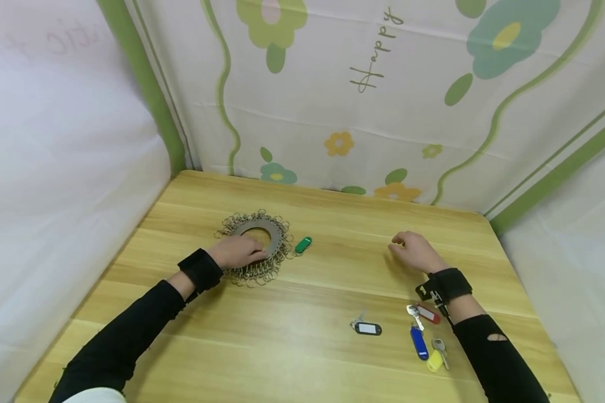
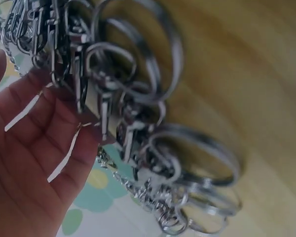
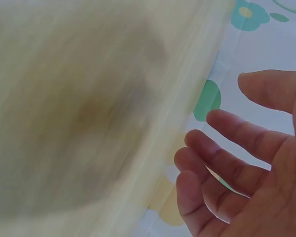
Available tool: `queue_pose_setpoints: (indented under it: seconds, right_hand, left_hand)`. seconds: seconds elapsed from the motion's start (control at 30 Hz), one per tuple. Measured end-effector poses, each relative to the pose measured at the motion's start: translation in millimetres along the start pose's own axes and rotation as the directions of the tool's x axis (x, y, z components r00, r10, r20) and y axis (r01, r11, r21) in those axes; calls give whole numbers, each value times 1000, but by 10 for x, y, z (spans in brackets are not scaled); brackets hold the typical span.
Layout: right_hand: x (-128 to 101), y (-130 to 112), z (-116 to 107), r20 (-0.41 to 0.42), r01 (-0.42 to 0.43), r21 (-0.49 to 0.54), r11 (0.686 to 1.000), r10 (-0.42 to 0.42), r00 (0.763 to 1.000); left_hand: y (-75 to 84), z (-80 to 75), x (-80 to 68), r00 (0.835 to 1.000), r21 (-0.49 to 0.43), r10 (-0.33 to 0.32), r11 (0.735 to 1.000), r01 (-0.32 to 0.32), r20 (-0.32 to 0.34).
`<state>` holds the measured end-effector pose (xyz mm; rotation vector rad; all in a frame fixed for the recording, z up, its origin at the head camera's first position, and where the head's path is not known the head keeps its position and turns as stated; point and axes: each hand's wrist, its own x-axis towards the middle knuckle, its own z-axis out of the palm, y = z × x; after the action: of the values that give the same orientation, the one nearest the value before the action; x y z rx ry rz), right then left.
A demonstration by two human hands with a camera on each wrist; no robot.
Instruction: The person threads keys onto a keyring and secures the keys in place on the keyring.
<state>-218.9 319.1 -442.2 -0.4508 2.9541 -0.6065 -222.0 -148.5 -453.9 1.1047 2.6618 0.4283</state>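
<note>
In the head view my left hand [image 1: 239, 251] grips a flat grey metal ring [image 1: 269, 229] at the left of the table. Its fingers reach over the near part of the ring and into its hole. Many small clasps and split rings [image 1: 254, 274] fringe the outer edge; in the left wrist view the split rings [image 2: 167, 148] stand close beside the fingers. A green key tag [image 1: 303, 244] lies at the fringe's right side. My right hand [image 1: 415, 252] hovers at the right with loosely bent fingers, and nothing shows between thumb and fingers in the right wrist view.
Nearer than the right hand lie a red key tag [image 1: 428, 314], a blue tag [image 1: 419, 343] with a key, and a yellow tag [image 1: 434, 361] with a key. Left of them is a black tag [image 1: 368, 328] with a key. Flower-printed cloth [image 1: 302, 101] walls the wooden table [image 1: 292, 347].
</note>
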Motion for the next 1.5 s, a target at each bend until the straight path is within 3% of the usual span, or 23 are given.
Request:
queue_pose_setpoints:
  seconds: [0.27,0.5,0.73,1.07,1.3,1.5]
  right_hand:
    - [-18,37,49,18,-3,-1,1000,3,1000]
    - [-20,50,46,9,-17,25,1000,17,1000]
    - [-35,25,42,6,-23,33,999,23,1000]
    - [-44,51,64,12,-23,43,999,22,1000]
    - [-61,74,89,-6,-29,43,999,29,1000]
    - [-66,76,103,7,-35,48,998,35,999]
  left_hand:
    - [-91,80,-4,999,-94,0,996,4,47]
    - [-98,24,17,998,-213,5,977,7,57]
    - [-78,-42,42,1000,-162,-18,987,17,-4]
    - [42,-217,108,992,-126,47,990,-62,-119]
    - [224,-411,152,972,-95,124,985,-145,-198]
    - [309,-616,224,971,-30,88,995,-97,-223]
